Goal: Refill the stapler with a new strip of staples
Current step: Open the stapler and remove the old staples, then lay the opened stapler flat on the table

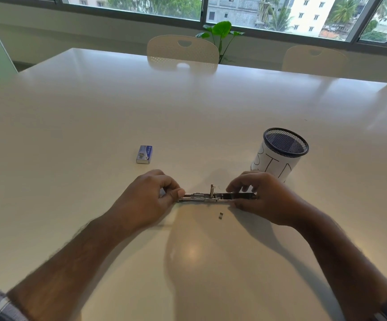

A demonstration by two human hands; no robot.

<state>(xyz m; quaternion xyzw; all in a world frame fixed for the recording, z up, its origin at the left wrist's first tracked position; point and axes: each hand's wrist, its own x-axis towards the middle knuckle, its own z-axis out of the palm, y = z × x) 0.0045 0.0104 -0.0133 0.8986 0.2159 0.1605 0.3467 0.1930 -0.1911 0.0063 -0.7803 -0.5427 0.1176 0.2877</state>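
Both hands, left (149, 195) and right (260, 196), pinch opened stapler (213, 197) ends.

Both forearms are reaching in from the near edge, converging toward the middle. The left hand (149, 197) is curling its fingers, thumb pinching the stapler (213, 197) at its left end. The right hand (263, 197) is gripping the right end, fingers arched over it.
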